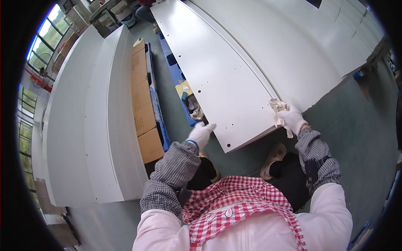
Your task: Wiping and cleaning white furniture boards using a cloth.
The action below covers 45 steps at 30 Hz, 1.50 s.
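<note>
The white drilled panel [226, 79] lies flat on a stack of white boards, its near corner overhanging the green floor [360, 138] above the person's shoes. The gloved left hand [201, 134] is curled around its near left edge. The gloved right hand [293, 120] presses a crumpled cloth [277, 106] onto its right edge; a blue pallet [176, 75] and cardboard [140, 96] lie left.

A long white panel [217, 75] lies flat, running away from the person, its near end at their knees. Its face is smooth and glossy, with small drilled holes along the left edge and a few near the near end. A pale cloth [278, 109], crumpled, sits on the near right corner of the panel. The panel seems to rest on a larger white sheet [293, 46] beneath.
</note>
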Tool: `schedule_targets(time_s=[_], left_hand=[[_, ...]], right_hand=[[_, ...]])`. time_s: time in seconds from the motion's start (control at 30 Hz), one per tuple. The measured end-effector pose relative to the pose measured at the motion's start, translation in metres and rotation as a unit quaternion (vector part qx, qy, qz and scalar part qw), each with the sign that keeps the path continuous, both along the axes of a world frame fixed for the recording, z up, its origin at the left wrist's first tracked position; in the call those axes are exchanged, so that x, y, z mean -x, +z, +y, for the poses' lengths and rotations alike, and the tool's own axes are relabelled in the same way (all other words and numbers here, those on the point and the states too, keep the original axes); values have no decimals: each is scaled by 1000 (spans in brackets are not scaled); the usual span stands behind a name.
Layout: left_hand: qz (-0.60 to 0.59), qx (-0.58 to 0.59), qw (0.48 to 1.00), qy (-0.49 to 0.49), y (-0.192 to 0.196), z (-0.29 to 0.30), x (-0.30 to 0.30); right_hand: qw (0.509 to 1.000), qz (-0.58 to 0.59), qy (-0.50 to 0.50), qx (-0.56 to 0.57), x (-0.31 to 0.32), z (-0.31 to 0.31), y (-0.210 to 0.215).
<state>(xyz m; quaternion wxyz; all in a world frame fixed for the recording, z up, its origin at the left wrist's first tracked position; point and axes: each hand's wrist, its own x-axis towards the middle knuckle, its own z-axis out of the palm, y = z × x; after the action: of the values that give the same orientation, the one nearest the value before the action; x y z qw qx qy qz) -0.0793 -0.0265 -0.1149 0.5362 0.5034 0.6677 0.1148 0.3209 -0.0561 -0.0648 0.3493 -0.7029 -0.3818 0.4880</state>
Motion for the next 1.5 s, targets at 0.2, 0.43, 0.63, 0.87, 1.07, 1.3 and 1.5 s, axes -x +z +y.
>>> schedule_targets(time_s=[0.2,0.43,0.63,0.87,1.07,1.3,1.5], left_hand=[[-201,149,932,261,-17,-51,-62],[-257,113,920,272,-25,-50,-60],[-408,99,864,278,18,-69,-59],[-457,41,852,251,63,-79,-36],[-441,-27,861,253,118,-94,24],[-433,-118,850,276,187,-128,122],[-376,-133,854,333,187,-153,224]], right_hand=[[992,83,82,48,-10,31,-33],[994,77,50,54,-28,53,-42],[992,101,45,54,-24,56,-36],[960,252,51,111,-29,56,-37],[904,387,147,110,1,47,29],[911,330,246,-12,99,2,137],[882,367,296,-11,195,-27,173]])
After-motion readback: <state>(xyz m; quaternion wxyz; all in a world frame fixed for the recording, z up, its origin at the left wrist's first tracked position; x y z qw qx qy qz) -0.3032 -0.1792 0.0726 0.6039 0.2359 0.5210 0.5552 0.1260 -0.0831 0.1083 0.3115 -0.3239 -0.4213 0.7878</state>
